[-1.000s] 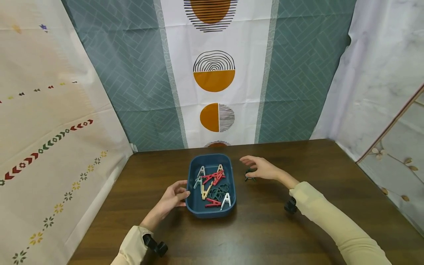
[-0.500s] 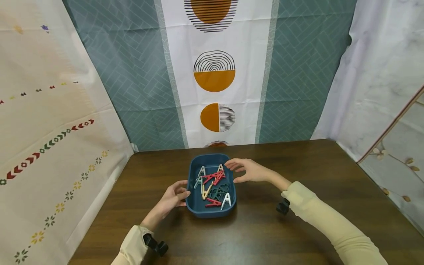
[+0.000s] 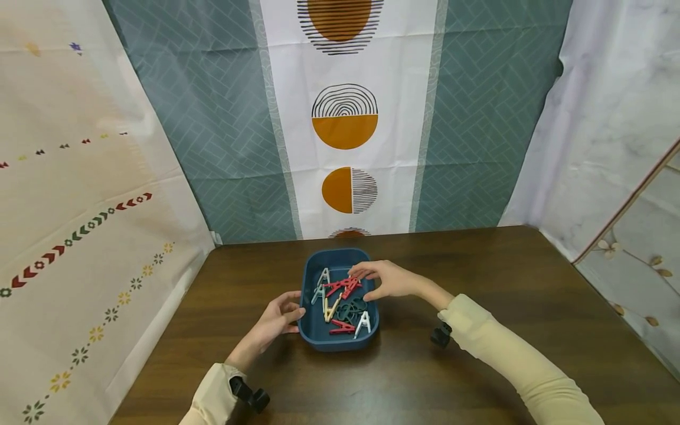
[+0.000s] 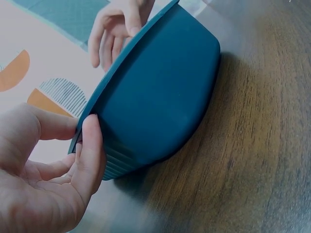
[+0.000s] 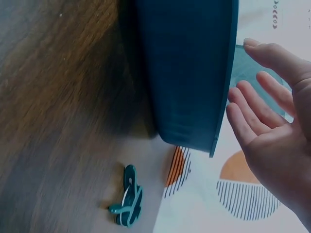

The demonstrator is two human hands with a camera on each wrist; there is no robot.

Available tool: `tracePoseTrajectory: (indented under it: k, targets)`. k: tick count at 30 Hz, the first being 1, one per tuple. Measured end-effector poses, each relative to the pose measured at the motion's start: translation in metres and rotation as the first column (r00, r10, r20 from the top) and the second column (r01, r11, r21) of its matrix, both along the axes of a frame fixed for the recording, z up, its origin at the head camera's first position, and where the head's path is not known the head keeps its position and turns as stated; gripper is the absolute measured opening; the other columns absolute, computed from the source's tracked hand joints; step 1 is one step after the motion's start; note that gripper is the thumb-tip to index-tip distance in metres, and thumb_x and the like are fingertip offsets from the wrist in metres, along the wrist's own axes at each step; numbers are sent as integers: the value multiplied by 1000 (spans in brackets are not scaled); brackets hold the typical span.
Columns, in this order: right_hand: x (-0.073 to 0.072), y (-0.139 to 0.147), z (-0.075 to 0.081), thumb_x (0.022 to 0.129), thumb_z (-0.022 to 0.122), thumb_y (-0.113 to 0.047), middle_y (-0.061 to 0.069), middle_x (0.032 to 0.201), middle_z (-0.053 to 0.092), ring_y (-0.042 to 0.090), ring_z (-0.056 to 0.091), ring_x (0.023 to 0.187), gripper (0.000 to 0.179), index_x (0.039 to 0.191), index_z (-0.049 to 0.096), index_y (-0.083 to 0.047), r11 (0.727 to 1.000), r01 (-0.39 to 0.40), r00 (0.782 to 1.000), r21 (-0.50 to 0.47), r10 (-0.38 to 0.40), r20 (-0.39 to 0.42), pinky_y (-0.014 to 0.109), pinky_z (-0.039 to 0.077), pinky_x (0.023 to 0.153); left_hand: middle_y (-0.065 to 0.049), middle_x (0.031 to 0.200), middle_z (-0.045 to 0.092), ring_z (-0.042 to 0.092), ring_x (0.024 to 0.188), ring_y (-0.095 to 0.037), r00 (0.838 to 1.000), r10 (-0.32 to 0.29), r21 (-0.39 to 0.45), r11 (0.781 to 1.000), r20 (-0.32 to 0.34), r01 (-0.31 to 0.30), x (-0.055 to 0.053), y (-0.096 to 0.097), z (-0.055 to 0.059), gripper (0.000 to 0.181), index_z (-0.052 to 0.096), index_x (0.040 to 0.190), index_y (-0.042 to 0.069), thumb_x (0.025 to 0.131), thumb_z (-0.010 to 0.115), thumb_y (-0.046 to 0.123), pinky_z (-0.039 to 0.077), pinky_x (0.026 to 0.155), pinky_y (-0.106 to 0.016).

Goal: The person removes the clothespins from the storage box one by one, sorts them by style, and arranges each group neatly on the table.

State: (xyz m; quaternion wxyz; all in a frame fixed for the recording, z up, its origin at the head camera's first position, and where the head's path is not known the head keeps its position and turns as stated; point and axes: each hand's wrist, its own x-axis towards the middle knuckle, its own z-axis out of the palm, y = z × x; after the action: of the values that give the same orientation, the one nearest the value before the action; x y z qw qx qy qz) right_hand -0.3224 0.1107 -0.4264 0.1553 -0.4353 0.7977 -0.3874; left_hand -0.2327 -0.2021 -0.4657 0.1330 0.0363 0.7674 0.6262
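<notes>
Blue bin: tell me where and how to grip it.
Take the blue bin by its rim, midway along the long sides, probably best with one hand from each side. It stands upright and the rim juts out slightly, giving an edge; the left hand holds the left side. Keep it level: loose clips lie inside.

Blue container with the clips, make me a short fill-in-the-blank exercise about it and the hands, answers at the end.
1. In the head view, the left hand grips the blue container on its ____ side.
2. The right hand, over the container's other side, is holding ____.
3. The clip in the container's near right corner is ____ in colour.
4. The green clip on the table lies ____ (inside or outside) the container.

Missing words: left; nothing; white; outside.
</notes>
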Motion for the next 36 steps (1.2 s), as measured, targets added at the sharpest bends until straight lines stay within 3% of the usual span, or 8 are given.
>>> tracePoseTrajectory:
  k: [9, 16, 22, 32, 36]
  targets:
    - [8, -21, 2, 81, 76, -8, 15, 137, 55, 33, 53, 126, 60, 136, 51, -4, 992, -55, 997, 116, 60, -42, 49, 42, 106, -28, 112, 58, 62, 84, -18, 1000, -3, -2, 1000, 5, 3, -1, 0, 1, 54, 36, 142, -2, 95, 60, 11, 56, 64, -25]
    - [14, -37, -1, 81, 77, -11, 7, 134, 58, 30, 53, 122, 59, 135, 53, -8, 968, -84, 991, 238, 106, -80, 48, 45, 103, -30, 113, 57, 62, 83, -18, 1000, -7, 0, 1000, 5, 7, 1, 0, 4, 55, 36, 142, -1, 95, 60, 12, 56, 64, -25]
    - [16, -46, -1, 79, 79, -9, 8, 132, 60, 29, 55, 118, 59, 132, 55, -6, 951, -100, 988, 294, 131, -86, 47, 46, 101, -31, 114, 57, 62, 83, -19, 1000, -18, 0, 1000, 5, 18, 1, -1, 3, 55, 36, 142, -2, 95, 60, 12, 56, 64, -24]
    - [16, -61, -7, 78, 81, -14, -1, 127, 61, 15, 57, 116, 55, 128, 59, -13, 894, -120, 973, 432, 192, -128, 28, 47, 100, -29, 112, 57, 62, 83, -18, 1000, -18, 4, 1000, 6, 18, 0, -1, 1, 54, 37, 142, -1, 95, 60, 12, 56, 63, -24]
    - [16, -63, -9, 77, 82, -16, -2, 127, 61, 12, 55, 116, 54, 127, 60, -15, 883, -116, 968, 454, 203, -146, 28, 46, 101, -27, 111, 58, 62, 82, -18, 1000, -20, 1, 1000, 10, 20, -1, -1, 1, 54, 36, 142, -1, 95, 59, 11, 56, 63, -24]
